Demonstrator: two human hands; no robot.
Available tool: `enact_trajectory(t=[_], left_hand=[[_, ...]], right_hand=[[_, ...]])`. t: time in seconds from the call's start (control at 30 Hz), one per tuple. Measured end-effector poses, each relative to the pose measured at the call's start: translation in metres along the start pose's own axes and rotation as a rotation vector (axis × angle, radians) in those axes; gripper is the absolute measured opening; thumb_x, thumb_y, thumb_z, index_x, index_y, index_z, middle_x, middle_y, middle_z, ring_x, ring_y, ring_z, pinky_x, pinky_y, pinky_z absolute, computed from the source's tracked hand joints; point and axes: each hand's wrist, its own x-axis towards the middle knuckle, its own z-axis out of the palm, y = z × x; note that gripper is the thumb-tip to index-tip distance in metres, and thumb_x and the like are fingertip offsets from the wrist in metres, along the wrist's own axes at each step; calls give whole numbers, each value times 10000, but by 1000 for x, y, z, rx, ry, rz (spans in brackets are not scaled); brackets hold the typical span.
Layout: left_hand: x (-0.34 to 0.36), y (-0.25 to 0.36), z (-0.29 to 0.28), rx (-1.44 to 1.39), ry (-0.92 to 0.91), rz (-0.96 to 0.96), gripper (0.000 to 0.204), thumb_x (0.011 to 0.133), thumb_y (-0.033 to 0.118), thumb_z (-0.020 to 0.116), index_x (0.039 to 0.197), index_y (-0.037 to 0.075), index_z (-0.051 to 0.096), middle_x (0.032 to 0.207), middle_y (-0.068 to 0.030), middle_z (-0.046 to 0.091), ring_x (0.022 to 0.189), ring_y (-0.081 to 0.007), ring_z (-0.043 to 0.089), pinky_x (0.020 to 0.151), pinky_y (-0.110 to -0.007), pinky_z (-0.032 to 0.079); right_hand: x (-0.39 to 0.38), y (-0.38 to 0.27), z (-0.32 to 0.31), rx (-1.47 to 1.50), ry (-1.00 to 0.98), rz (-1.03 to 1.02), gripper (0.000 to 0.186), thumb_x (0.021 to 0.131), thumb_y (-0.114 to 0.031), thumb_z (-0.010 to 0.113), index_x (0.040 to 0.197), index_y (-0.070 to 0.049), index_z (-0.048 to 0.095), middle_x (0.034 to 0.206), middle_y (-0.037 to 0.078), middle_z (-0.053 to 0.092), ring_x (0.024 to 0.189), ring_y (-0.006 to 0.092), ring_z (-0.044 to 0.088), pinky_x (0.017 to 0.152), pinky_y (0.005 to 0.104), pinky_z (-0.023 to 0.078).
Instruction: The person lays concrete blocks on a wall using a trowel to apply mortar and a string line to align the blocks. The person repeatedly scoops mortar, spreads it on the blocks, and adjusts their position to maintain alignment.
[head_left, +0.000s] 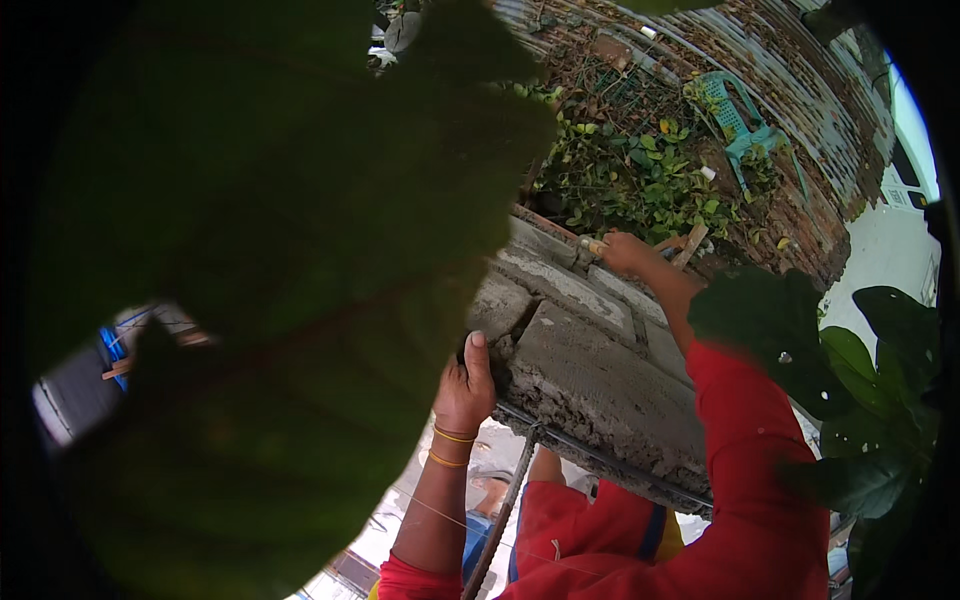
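Note:
A grey concrete block wall (590, 375) with rough mortar joints runs across the middle, below me. My left hand (464, 392) grips its near left edge. The thumb points up against the block, and the other fingers are partly hidden. Two thin yellow bands circle that wrist. My right arm, in a red sleeve, stretches over the wall to its far side. There my right hand (624, 254) is closed around something small and pale at the far edge, too indistinct to name. A steel bar (620, 463) runs along the wall's near underside.
A large dark leaf (270, 300) blocks most of the left side; more leaves (860, 370) hang at the right. Beyond the wall are green plants (640, 175), wood scraps (690, 246), a broken teal plastic chair (735, 115) and rusty corrugated sheets (800, 120). An upright ribbed bar (503, 515) stands beside my left forearm.

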Motion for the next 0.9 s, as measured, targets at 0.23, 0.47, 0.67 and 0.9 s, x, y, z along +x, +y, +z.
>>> enact_trajectory(t=[0.23, 0.47, 0.67, 0.9], left_hand=[[4, -5, 4, 75, -6, -12, 506, 1022, 384, 539, 1415, 78, 631, 1564, -169, 503, 1560, -407, 285, 1268, -560, 22], [2, -8, 5, 50, -8, -25, 503, 989, 364, 552, 1386, 75, 664, 1539, -190, 526, 1555, -403, 308, 1272, -547, 25], [2, -10, 6, 74, -6, -54, 483, 959, 361, 577, 1334, 88, 712, 1509, -205, 551, 1543, -407, 330, 1273, -541, 41], [1, -16, 8, 73, 4, -24, 481, 971, 385, 577, 1331, 94, 709, 1507, -190, 557, 1537, -405, 339, 1262, -562, 60]], right_hand=[[130, -39, 15, -36, -72, 148, 340, 1054, -233, 552, 1061, 47, 745, 981, 213, 731, 717, 330, 697, 677, 496, 557], [182, -69, 15, -8, -8, 195, 246, 990, -154, 581, 1101, -34, 765, 1151, 196, 728, 946, 373, 720, 795, 561, 531], [184, -50, 15, -119, -86, 169, 302, 990, -181, 584, 1196, -29, 745, 1208, 181, 733, 999, 353, 730, 819, 497, 568], [138, -7, 14, -327, -296, 231, 322, 976, -175, 596, 1243, -80, 749, 1185, 152, 744, 995, 352, 738, 799, 501, 576]])
